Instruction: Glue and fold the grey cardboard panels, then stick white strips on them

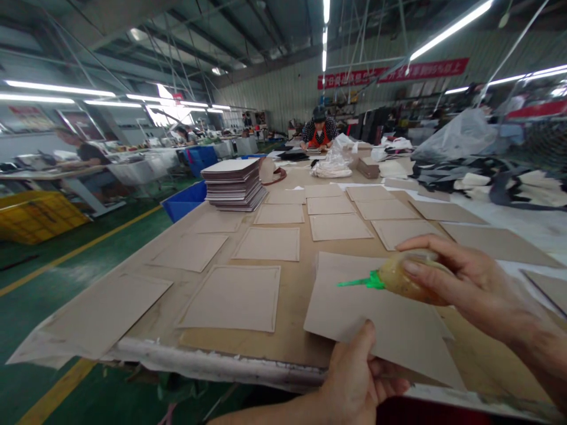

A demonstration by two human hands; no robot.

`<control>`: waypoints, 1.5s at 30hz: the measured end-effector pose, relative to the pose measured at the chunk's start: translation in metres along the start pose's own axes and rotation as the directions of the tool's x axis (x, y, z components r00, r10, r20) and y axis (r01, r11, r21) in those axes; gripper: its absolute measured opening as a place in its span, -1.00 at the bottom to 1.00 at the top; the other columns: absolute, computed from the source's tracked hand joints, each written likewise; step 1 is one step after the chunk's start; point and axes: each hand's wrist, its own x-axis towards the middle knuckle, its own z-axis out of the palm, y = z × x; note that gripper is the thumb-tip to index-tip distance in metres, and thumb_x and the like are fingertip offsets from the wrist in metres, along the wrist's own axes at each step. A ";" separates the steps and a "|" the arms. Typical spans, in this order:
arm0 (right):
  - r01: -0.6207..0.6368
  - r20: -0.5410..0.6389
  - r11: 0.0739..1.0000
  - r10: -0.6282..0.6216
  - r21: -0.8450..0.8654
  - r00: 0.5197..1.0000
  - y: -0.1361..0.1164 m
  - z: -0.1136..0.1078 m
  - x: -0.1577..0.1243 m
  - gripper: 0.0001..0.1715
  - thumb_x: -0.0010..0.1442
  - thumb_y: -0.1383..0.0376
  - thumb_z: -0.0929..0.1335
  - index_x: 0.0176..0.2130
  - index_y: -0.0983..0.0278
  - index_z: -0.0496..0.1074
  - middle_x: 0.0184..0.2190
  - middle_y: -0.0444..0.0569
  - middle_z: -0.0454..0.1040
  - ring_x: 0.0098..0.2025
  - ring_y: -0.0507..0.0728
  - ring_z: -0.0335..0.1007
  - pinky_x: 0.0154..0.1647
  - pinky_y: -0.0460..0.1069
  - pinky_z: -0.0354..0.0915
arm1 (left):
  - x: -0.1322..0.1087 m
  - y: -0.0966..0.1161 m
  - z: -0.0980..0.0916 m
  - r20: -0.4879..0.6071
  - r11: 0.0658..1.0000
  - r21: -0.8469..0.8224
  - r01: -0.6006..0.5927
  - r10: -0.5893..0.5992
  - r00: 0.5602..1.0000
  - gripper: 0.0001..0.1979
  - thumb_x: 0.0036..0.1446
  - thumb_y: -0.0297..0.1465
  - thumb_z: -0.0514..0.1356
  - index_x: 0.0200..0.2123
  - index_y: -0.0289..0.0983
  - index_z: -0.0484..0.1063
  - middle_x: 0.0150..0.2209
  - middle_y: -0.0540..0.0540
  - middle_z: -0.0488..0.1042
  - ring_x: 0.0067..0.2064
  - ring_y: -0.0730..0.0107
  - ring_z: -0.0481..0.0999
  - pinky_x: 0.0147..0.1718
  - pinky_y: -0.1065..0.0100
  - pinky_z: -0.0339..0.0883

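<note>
In my right hand (465,283) is a yellowish squeeze bottle (411,277) with a thin green nozzle (361,282) pointing left. The nozzle hangs over a grey-beige cardboard sheet (354,313). My left hand (358,378) pinches the near edge of that sheet, thumb on top and fingers beneath, and the sheet is tilted near the table's front edge. At least one more sheet shows partly under it. To the left lies a flat sheet (233,298) with faint lines along its edges.
Several similar sheets (268,243) lie in rows over the brown table (221,341). A tall stack of sheets (234,186) stands at the back left, beside a blue bin (183,200). Dark fabric scraps (469,174) are piled at the right. A person (319,130) works at the far end.
</note>
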 end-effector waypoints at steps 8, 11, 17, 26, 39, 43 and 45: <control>0.177 0.196 0.984 -0.173 -0.002 0.965 -0.021 0.029 0.017 -0.66 0.26 0.01 0.33 -0.17 0.19 0.49 -0.44 -0.12 0.46 -0.47 0.09 0.35 -0.51 -0.04 0.19 | 0.003 -0.004 0.001 -0.021 0.999 0.037 -0.004 0.005 1.000 -0.61 0.35 -0.24 -0.01 0.04 -0.39 0.37 -0.22 -0.23 0.55 -0.48 0.44 0.52 -0.61 0.50 0.30; 0.209 0.250 0.977 -0.195 -0.030 0.948 -0.027 0.036 0.019 -0.70 0.28 0.07 0.31 -0.16 0.20 0.49 -0.42 -0.13 0.47 -0.43 0.09 0.36 -0.44 -0.03 0.20 | 0.004 -0.006 0.001 -0.022 0.999 0.038 -0.018 0.019 1.000 -0.62 0.34 -0.25 -0.01 0.07 -0.34 0.34 -0.22 -0.22 0.55 -0.48 0.43 0.54 -0.63 0.52 0.26; 0.243 0.312 0.968 -0.211 -0.068 0.926 -0.034 0.043 0.020 -0.76 0.29 0.14 0.30 -0.17 0.20 0.49 -0.38 -0.14 0.50 -0.40 0.09 0.37 -0.39 -0.03 0.19 | 0.004 -0.008 0.002 -0.059 0.999 0.040 -0.036 0.038 0.998 -0.64 0.29 -0.22 0.06 0.02 -0.33 0.39 -0.26 -0.19 0.55 -0.50 0.43 0.52 -0.66 0.51 0.23; 0.283 0.398 0.955 -0.227 -0.089 0.889 -0.051 0.044 0.023 -0.74 0.29 0.13 0.26 -0.30 0.20 0.44 -0.42 -0.13 0.46 -0.39 0.12 0.37 -0.40 -0.01 0.14 | 0.001 -0.007 0.005 -0.103 0.997 0.053 -0.051 0.056 0.993 -0.56 0.10 -0.13 0.26 -0.04 -0.29 0.42 -0.24 -0.19 0.57 -0.47 0.38 0.54 -0.65 0.50 0.20; 0.314 0.411 0.947 -0.262 -0.065 0.873 -0.058 0.041 0.020 -0.73 0.29 0.15 0.24 -0.35 0.20 0.42 -0.42 -0.10 0.46 -0.38 0.12 0.37 -0.39 -0.01 0.16 | 0.000 -0.004 0.008 -0.076 0.998 0.032 -0.048 0.050 0.996 -0.49 0.02 -0.14 0.32 -0.03 -0.31 0.43 -0.22 -0.20 0.58 -0.48 0.36 0.57 -0.67 0.50 0.21; 0.282 0.390 0.953 -0.219 -0.112 0.894 -0.058 0.043 0.022 -0.71 0.29 0.13 0.24 -0.34 0.21 0.42 -0.42 -0.09 0.46 -0.36 0.13 0.37 -0.39 0.00 0.16 | -0.001 -0.005 0.009 -0.087 0.996 0.047 -0.073 0.077 0.993 -0.47 0.02 -0.12 0.31 -0.01 -0.31 0.43 -0.22 -0.20 0.59 -0.46 0.35 0.57 -0.66 0.51 0.23; 0.272 0.376 0.953 -0.205 -0.134 0.904 -0.058 0.043 0.021 -0.70 0.29 0.12 0.24 -0.34 0.21 0.41 -0.42 -0.09 0.46 -0.36 0.13 0.37 -0.38 0.00 0.16 | -0.001 -0.005 0.009 -0.092 0.996 0.057 -0.070 0.075 0.993 -0.48 0.03 -0.11 0.30 -0.02 -0.32 0.44 -0.25 -0.20 0.59 -0.47 0.35 0.57 -0.67 0.51 0.22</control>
